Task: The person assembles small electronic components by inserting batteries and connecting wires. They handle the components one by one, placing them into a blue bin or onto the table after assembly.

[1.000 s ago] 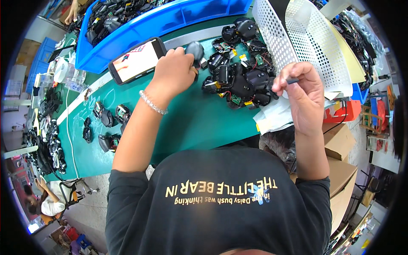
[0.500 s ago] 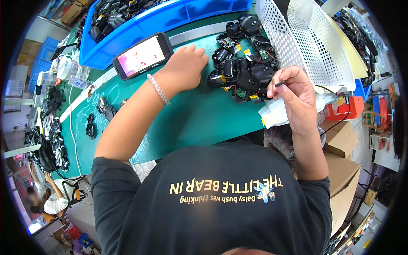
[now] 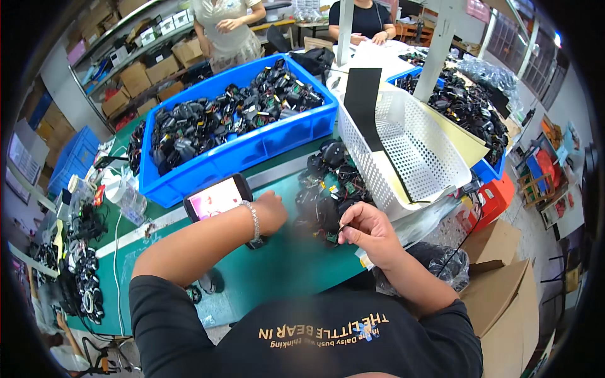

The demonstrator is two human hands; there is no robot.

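Note:
My left hand [image 3: 272, 213] is curled over the green bench beside a phone [image 3: 215, 200] with a lit screen, its palm side hidden. A dark piece [image 3: 257, 243] shows just under that wrist; whether I hold it is unclear. Between thumb and fingertips, my right hand [image 3: 372, 234] pinches a small black strip [image 3: 342, 228]. Just left of that hand lies a heap of black device housings [image 3: 318, 205] with green circuit boards and wires, partly blurred.
Behind the phone stands a blue bin [image 3: 252, 142] full of black housings. A white perforated basket [image 3: 441, 179] holding black and yellowish sheets is at the right. Cardboard boxes [image 3: 504, 296] stand right of me. Two people are across the bench.
The view has tilted up, bringing the whole blue bin and people behind it into sight. My right hand has come closer to my left, still pinching the small strip.

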